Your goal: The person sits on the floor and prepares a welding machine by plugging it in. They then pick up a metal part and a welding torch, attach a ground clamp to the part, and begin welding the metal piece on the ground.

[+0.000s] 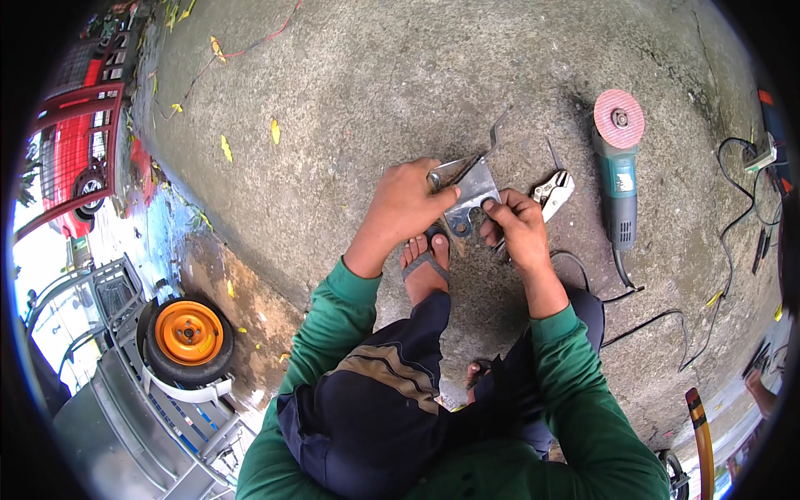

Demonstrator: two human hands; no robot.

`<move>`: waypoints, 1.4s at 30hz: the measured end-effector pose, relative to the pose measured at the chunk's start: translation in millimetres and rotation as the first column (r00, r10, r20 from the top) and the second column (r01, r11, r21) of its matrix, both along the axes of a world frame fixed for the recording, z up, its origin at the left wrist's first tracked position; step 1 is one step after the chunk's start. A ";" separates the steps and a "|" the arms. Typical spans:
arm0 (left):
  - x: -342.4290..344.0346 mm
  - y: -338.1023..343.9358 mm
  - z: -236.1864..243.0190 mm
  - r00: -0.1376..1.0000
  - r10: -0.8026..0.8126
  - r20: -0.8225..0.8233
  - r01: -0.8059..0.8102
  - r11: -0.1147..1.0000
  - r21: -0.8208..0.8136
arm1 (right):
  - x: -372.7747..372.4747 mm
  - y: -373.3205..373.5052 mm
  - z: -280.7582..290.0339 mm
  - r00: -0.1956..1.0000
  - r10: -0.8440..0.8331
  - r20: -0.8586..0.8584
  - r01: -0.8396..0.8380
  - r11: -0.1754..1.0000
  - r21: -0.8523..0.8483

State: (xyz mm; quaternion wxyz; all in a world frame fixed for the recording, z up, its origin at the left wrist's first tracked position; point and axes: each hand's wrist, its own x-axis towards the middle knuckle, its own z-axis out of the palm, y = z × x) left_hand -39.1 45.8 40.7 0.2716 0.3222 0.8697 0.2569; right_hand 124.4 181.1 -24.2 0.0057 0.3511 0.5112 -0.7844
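Metal bracket is held between both hands, low over the concrete, just beyond the left foot; whether it is also rested on the ground cannot be told. Its left side is gripped by the left hand, thumb laid toward the flat face, probably so the plate is kept from twisting. The right edge, near a hole, is pinched by thumb and fingers of the right hand, likely so that side can be steadied or turned finely; whether something thin is tucked in the palm too cannot be told. A bent rod is seen jutting past the bracket's far edge; whether it is joined on cannot be told. Pliers are laid just beside the right hand, presumably for a quick grab. Grinder is set farther right, disc at the far end and cord toward the person, probably so the body can be picked up directly. Work is kept low and close, likely for a better view and control.
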 end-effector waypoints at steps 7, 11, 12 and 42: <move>-6.2 -5.3 -2.7 0.979 0.032 0.199 -0.036 0.999 0.017 | 2.1 2.1 -0.6 0.995 0.097 -0.021 -0.099 0.992 -0.083; -6.5 -9.6 -7.3 0.980 0.028 0.198 -0.036 0.999 0.034 | 0.7 1.1 -3.3 0.991 0.128 -0.028 -0.130 0.988 -0.084; -5.8 -10.4 -7.3 0.982 0.027 0.189 -0.035 0.999 0.039 | 0.9 0.2 -5.0 0.992 0.118 -0.033 -0.121 0.988 -0.095; 9.4 -29.7 -18.8 0.566 0.003 0.825 -0.349 0.907 0.236 | 10.0 23.2 -12.8 0.993 0.114 -0.022 -0.115 0.991 -0.067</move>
